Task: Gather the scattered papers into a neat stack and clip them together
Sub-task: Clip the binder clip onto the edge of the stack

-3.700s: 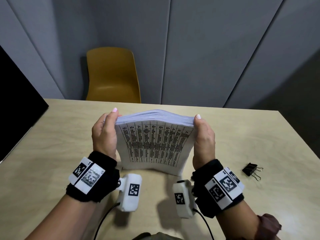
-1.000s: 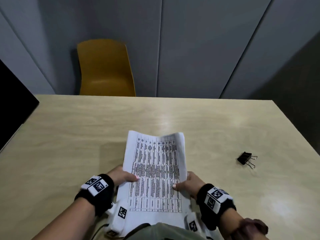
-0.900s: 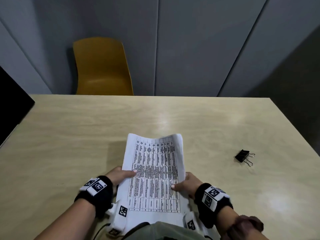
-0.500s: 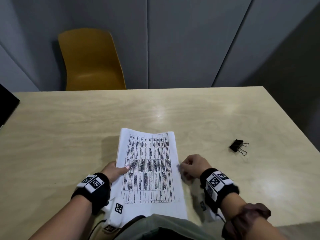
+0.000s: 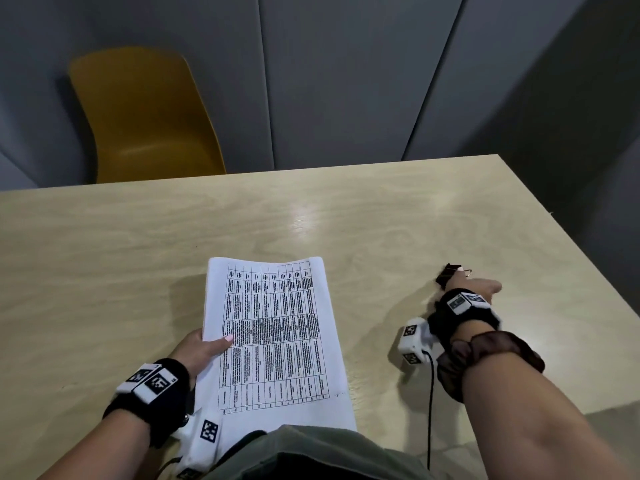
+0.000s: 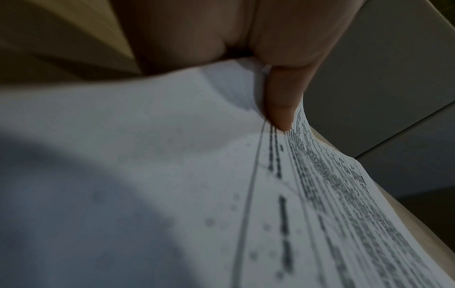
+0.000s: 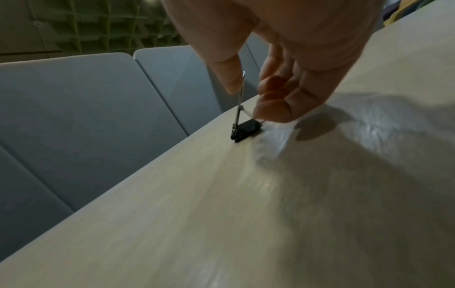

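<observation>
Since half a second ago, right hand (image 5: 472, 289) has left the paper's edge and reached out to the binder clip (image 5: 448, 273), well to the right of the stack. Right wrist view: thumb and curled fingers (image 7: 278, 101) close around the clip (image 7: 246, 129), thumb tip against one upright wire handle; black body touches the table (image 7: 197, 214). Whether the pinch is firm, cannot tell.

Stack of papers (image 5: 273, 334) lies flat on the pale wood table (image 5: 138, 254) near the front edge, squared up, printed table grid on top, far end slightly curled. Left hand (image 5: 199, 349) holds its left edge: thumb on top of the sheets, remaining fingers hidden beneath. Left wrist view confirms the thumb (image 6: 280, 97) pressing down on the paper (image 6: 147, 175) margin.

Both wrists carry black bands with coded tags. Yellow chair (image 5: 145, 116) stands behind the far table edge, against grey wall panels (image 5: 346, 74).
</observation>
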### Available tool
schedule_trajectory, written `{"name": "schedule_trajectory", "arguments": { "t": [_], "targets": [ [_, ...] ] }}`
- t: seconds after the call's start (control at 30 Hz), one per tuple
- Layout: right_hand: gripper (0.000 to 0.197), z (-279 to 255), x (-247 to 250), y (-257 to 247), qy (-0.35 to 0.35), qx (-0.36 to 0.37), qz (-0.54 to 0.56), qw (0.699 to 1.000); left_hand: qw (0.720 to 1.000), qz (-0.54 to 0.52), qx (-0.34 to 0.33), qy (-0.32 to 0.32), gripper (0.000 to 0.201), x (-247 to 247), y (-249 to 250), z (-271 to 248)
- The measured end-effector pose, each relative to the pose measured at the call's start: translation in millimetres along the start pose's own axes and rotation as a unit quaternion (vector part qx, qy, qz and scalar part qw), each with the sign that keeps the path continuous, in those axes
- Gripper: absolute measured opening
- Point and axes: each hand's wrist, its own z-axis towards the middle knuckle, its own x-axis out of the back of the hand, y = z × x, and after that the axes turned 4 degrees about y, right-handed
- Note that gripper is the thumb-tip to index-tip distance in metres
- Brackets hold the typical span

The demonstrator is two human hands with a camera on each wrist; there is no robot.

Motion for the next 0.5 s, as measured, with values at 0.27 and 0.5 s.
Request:
{"name": "schedule_trajectory", "arguments": {
  "t": [0.27, 0.5],
  "targets": [
    [0.011, -42, -9, 2, -0.03, 0.062, 0.061, 0.996, 1.0, -0.003, -0.001, -0.005, 0.041, -2, 2, -3],
    [0.028, -146, -47, 29, -0.321, 0.128, 0.069, 0.936, 1.0, -0.001, -0.005, 0.007, 0.04, -3, 3, -7]
  ]
}}
